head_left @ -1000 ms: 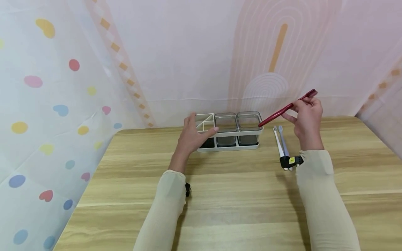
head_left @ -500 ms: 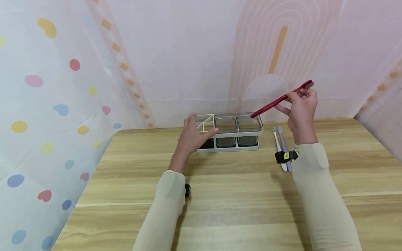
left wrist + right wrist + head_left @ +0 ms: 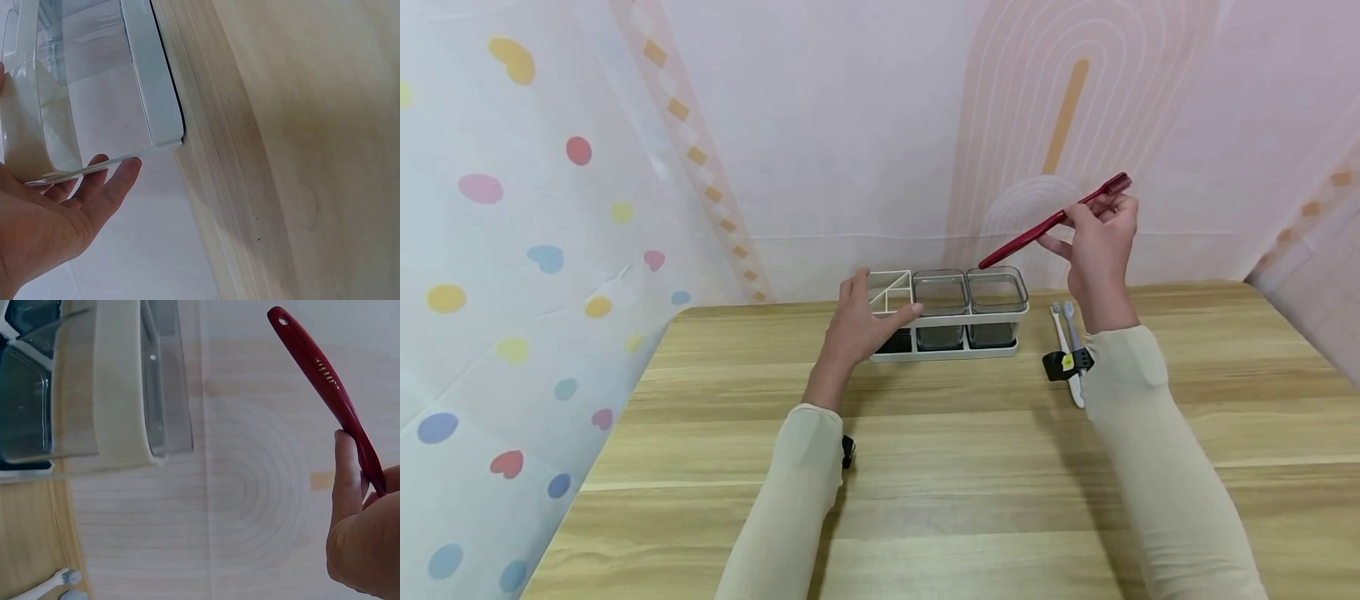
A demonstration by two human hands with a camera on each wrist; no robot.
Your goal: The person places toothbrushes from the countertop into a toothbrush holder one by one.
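A white rack [image 3: 947,321] with two clear grey cups [image 3: 996,292] and a divided end stands at the table's back. My left hand [image 3: 861,321] holds the rack's left end [image 3: 94,112], thumb and fingers round its rim. My right hand [image 3: 1097,237] pinches a dark red toothbrush [image 3: 1048,221] near its bristle end, raised above and right of the rack. The handle end points down-left over the right cup. In the right wrist view the red toothbrush [image 3: 325,381] slants up from my right hand [image 3: 365,531] beside the rack [image 3: 122,387].
A white toothbrush [image 3: 1063,346] and a pale blue toothbrush [image 3: 1072,329] lie side by side on the wooden table [image 3: 970,483] right of the rack. A patterned backdrop rises close behind the rack. A spotted curtain hangs along the left edge.
My right hand has lifted the red toothbrush up and to the left, bringing its handle end over the right cup. My left hand has stayed on the rack.
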